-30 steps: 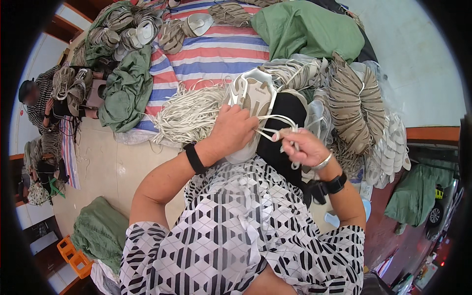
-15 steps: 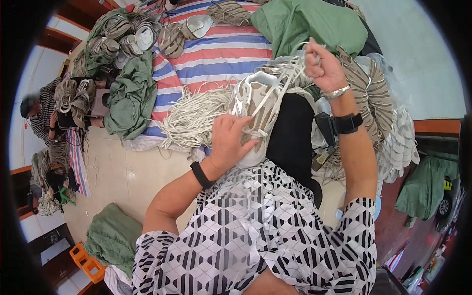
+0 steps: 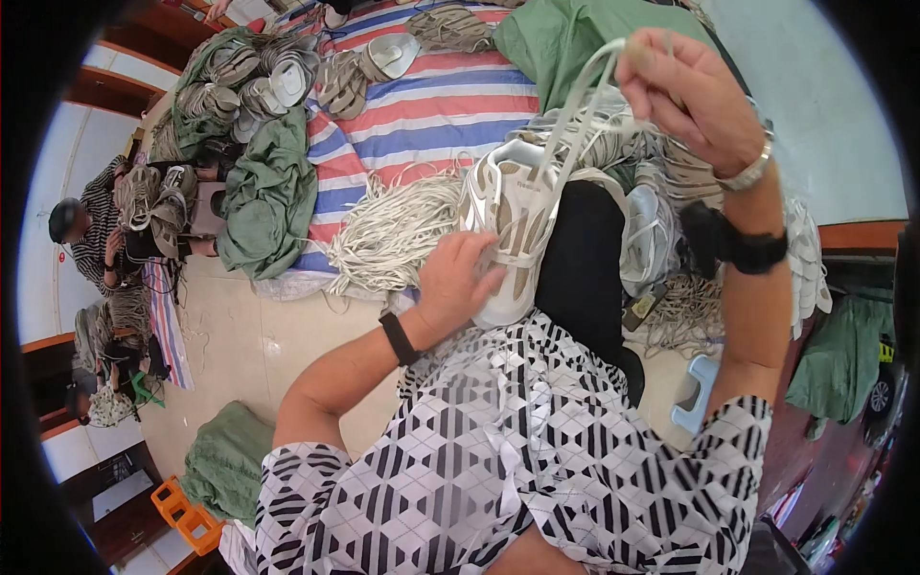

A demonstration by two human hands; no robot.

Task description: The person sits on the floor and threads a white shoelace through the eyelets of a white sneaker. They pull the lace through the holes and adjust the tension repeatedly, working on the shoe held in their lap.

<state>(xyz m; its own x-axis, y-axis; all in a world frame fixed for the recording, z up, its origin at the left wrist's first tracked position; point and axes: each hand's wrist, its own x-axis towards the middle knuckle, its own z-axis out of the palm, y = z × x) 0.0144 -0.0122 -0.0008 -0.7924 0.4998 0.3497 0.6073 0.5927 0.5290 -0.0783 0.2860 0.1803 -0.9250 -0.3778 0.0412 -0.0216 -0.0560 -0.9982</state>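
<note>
Near centre, on my lap: I am steadying a white and beige shoe against my black trouser leg.
Left hand: my left hand is closing around the near side of the shoe, fingers spreading over its lacing straps and the thumb pressing on its side.
Right hand: my right hand is rising at the far right, pinching a white lace shut between thumb and fingertips.
Lace: it is running taut from my raised right hand down to the front of the shoe, in two strands side by side.
Wrists: I am wearing a black band on the left wrist, a metal bracelet and a black watch on the right.
Just left of the shoe: a loose heap of white laces is lying on a striped tarpaulin.
Right of the shoe: more pale shoes are piling up, touching my leg.
Far left: green cloths and bundles of shoes are lying on the tarpaulin's edge.
Far left edge: another person in a striped top is sitting on the floor.
Near left: an orange crate is standing beside a green sack.
Near right: a pale blue stool is standing on the floor.
</note>
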